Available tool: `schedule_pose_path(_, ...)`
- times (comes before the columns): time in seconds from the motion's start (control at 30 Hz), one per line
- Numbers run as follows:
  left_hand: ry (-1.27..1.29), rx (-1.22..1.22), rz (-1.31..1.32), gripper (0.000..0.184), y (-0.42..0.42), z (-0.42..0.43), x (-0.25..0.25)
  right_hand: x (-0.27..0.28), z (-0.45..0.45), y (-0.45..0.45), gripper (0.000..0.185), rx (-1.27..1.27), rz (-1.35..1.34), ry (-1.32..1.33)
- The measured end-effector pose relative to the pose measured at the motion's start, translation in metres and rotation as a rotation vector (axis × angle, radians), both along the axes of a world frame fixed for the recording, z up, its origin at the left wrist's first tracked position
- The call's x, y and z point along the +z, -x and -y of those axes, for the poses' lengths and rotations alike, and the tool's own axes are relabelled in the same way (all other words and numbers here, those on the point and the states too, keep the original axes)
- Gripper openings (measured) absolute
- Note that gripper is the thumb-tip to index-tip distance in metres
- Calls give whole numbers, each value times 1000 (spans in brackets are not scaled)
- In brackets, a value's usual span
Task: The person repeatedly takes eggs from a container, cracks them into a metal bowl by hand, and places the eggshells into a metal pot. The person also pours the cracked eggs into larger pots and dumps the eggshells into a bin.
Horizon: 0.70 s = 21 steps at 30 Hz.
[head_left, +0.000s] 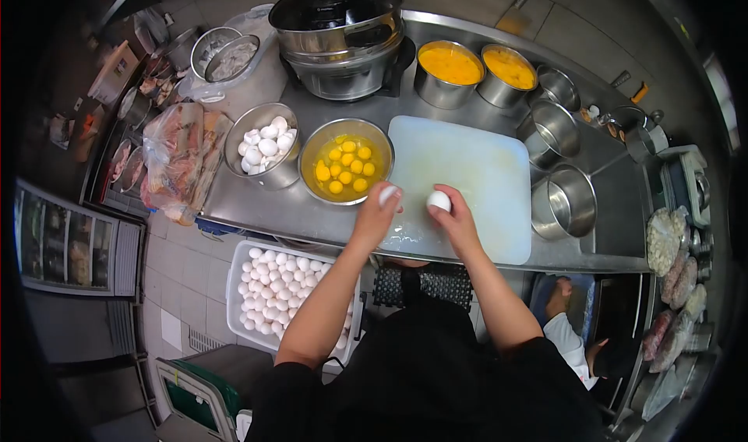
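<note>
Plainly, the right hand [456, 217] curls round one egg [439, 201], the left [375, 214] perhaps another [388, 196].

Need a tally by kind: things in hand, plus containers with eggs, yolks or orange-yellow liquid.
Eggs in the hands: 2 (left one blurred)
Bowl of yolks: 1
Bowl of eggs or shells: 1
Pots of orange-yellow liquid: 2
White tub of eggs: 1
Total: 7
</note>
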<state>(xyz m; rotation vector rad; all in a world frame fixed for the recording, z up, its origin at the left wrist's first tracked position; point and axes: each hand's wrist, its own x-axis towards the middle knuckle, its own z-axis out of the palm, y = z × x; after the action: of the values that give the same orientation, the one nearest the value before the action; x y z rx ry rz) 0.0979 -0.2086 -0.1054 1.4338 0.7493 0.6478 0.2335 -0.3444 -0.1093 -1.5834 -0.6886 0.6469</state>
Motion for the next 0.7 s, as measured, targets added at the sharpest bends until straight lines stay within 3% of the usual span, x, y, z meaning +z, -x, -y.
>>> schedule_pose_path(0.03, -11, 4, 3, 31, 1, -11, 5, 10, -14, -1, 48, 119, -109, -60)
schedule_pose_path(0.1, 559, -151, 243, 32, 9, -36, 18, 26, -43, -1, 45, 214, -191, -12)
schedule_pose_path(0.17, 516, -137, 238, 35, 8, -49, 23, 34, -76, 2, 42, 300, 167, 14)
schedule_pose_path(0.37, 539, -85, 230, 37, 16, -74, 34, 41, -130, 2, 42, 412, 274, 44)
schedule_pose_path(0.43, 442, -75, 157, 40, 18, -80, 33, 43, -138, 3, 42, 426, 307, 52)
schedule_pose_path(0.7, 260, -134, -39, 38, 33, -101, 46, 45, -166, -9, 36, 449, 877, 26)
